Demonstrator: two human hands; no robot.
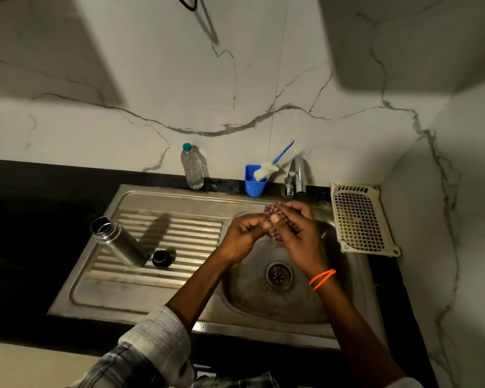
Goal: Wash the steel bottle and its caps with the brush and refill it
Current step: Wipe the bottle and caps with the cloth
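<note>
Steel sink [140, 278] under marble wall, both hands over basin.
Left hand [242, 235] and right hand [297, 236] curled round mesh scrubber [280, 222] below tap [297, 175]. Bottle [118, 242] uncapped, upright on drainboard; black cap [162, 258] just beside. Brush [266, 170] in blue cup [254, 182], untouched. Step judged: readying scrubber, washing not begun. Next: pick up bottle or cap, then brush.

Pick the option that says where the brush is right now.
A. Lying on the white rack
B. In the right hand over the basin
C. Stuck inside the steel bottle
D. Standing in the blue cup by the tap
D: the brush stands head-down in the blue cup beside the tap, with its blue handle leaning toward the wall.
</note>
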